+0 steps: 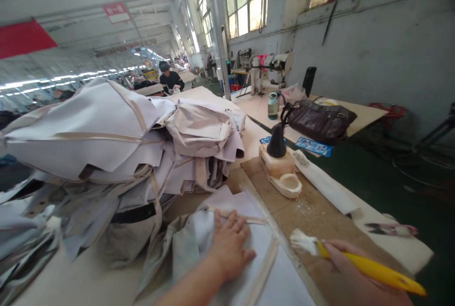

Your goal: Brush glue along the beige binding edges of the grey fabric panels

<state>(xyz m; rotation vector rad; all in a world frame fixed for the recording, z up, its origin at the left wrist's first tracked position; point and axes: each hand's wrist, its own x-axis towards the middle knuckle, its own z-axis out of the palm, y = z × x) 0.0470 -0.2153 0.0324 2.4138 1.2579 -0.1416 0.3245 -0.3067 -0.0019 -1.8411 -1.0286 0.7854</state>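
- Left hand: open, palm down, fingers spread flat on the grey panel at the near edge of the table — pinning, not gripping.
- Right hand: closed around the yellow handle of the brush; white bristles just above, or touching, the brown board to the right of the panel — contact not clear.
- Panel: lying flat under the left hand, beige strip running along its right side, another strip across the top edge near the fingertips.
- Glue pot: pale block with a round well, dark cone on top, standing on the far part of the board, well apart from the brush.
- Pile: large stack of similar grey-and-beige pieces to the left and behind, nearly touching the panel.
- Progress, as judged: brush loaded or resting, no wet coat visible on the panel, so coating of this piece appears barely begun; whether the pile is finished or waiting work cannot be told.
- Scissors: lying on the white pad at the right, untouched.
- Background: handbag, bottle, sewing machine, a seated person far off.
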